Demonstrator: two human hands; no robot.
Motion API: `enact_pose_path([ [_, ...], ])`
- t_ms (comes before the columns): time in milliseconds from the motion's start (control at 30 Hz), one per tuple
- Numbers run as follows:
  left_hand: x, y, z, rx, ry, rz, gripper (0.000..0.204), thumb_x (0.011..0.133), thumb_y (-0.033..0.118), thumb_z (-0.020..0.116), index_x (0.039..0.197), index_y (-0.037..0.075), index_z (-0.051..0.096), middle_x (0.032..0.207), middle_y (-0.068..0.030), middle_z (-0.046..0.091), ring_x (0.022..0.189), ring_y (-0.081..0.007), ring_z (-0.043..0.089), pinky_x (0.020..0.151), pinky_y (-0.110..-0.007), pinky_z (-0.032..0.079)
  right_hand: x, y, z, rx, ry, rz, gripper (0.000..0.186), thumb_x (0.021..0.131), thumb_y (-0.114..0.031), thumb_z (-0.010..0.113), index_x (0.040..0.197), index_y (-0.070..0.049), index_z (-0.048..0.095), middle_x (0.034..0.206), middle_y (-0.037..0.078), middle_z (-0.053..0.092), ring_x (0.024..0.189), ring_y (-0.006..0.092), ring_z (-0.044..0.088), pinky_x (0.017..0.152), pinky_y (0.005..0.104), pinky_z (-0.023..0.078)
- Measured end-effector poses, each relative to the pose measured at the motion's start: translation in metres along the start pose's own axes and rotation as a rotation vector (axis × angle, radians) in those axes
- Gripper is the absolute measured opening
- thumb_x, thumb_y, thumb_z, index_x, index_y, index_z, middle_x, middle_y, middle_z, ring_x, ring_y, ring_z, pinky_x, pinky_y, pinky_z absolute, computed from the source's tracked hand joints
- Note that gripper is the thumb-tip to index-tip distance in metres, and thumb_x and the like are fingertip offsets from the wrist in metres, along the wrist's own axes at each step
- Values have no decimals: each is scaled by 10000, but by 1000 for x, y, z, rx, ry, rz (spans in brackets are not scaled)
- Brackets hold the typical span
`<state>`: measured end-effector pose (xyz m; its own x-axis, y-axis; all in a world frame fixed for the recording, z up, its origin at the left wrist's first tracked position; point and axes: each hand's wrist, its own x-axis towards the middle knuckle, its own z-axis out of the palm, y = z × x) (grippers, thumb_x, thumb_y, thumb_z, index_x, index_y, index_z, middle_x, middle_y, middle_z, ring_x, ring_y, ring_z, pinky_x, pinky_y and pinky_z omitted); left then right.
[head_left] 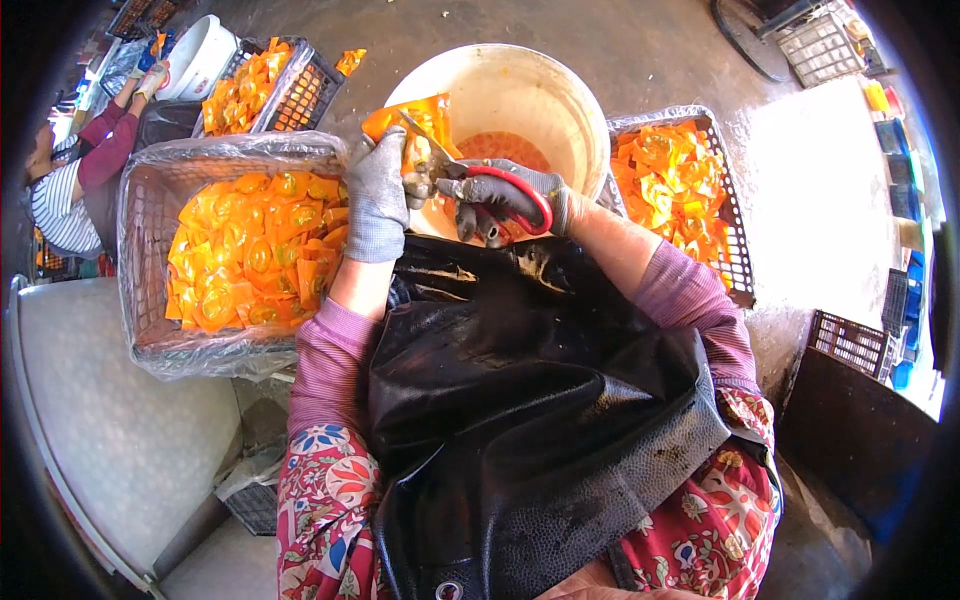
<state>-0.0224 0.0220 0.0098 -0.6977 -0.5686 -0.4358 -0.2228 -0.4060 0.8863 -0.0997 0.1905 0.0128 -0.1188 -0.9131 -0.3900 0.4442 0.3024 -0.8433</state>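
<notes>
The left hand (378, 200) was gloved in pale grey, the right hand (545, 187) in grey with blackish patches. The scissors (537, 200) had red grips, and the packet (433, 115) was bright orange. The same orange coloured the left heap (250, 250) and the right heap (672, 180). The bucket (490, 82) was creamy white, its contents (510, 149) reddish orange. The apron (510, 370) was black; fine stripes crossed the purple sleeves (693, 292). The floral fabric (330, 480) mixed red, white and blue. A co-worker's shirt (60, 215) had dark and white stripes.
</notes>
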Motion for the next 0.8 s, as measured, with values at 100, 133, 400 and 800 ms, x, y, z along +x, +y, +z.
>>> enact_pose_path([
  [100,22,-20,-11,200,52,380,165,910,143,522,991,13,583,766,-86,610,609,-137,592,530,-245,497,2,7,9,215,-88,25,378,924,-405,511,1070,-59,544,694,100,645,461,154,581,421,253,479],
  [133,18,-17,-6,201,45,380,165,910,143,522,991,13,583,766,-86,610,609,-137,592,530,-245,497,1,8,9,313,-118,35,390,932,-401,495,1118,-60,536,702,109,649,459,166,584,421,255,481],
  [400,22,-20,-4,53,-23,375,172,886,51,516,1028,-25,580,872,-63,630,748,-140,621,669,-264,525,4,2,1,-21,46,32,442,882,-445,580,1068,-45,555,687,76,619,492,164,590,466,266,489],
  [800,23,-12,-10,101,-30,239,219,812,-24,453,996,-26,572,818,-101,616,641,-156,624,541,-250,521,1,15,-17,-37,-11,-19,393,887,-380,592,1081,-39,574,745,72,635,555,138,602,509,249,495],
])
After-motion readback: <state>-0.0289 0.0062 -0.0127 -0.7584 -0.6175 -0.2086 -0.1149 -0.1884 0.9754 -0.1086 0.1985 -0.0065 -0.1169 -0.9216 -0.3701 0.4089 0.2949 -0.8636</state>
